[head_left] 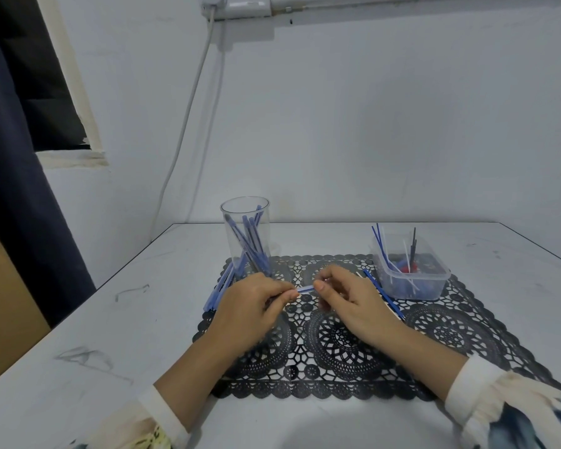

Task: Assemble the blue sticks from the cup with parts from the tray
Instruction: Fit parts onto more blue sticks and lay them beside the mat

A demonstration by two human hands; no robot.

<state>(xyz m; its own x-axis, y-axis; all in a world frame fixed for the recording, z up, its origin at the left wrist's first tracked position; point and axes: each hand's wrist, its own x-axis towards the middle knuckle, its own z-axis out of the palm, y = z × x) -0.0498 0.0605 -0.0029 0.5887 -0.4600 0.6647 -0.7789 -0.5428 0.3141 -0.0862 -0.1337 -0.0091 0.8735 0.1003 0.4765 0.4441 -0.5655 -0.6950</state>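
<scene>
From the camera on my head, I look down on a white table (pixel 110 335) with a black lace mat (pixel 337 348) on it. My left hand (pixel 251 307) and my right hand (pixel 353 303) are over the middle of the mat, close together with a small gap between them. One blue stick (pixel 305 289) crosses this gap, almost level.

The fingers of my left hand are curled, and thumb and fingertips pinch one end of the stick. My right hand takes the other end between thumb and forefinger, with its other fingers bent loosely under. How much of the stick is hidden inside each hand, I cannot tell.

Behind my left hand, a clear cup (pixel 264 231) stands upright on the far left corner of the mat. It has more blue sticks (pixel 246 241) leaning inside it. Just left of the cup, a small bundle of blue sticks (pixel 219 291) lies on the mat's edge.

On the far right of the mat is the clear plastic tray (pixel 431 286). Thin blue rods (pixel 381 244), white rods (pixel 405 254) and a black rod (pixel 413 241) stick out of it, and something red (pixel 405 268) lies at the bottom. One thin blue rod (pixel 382 294) lies on the mat between my right hand and the tray.
</scene>
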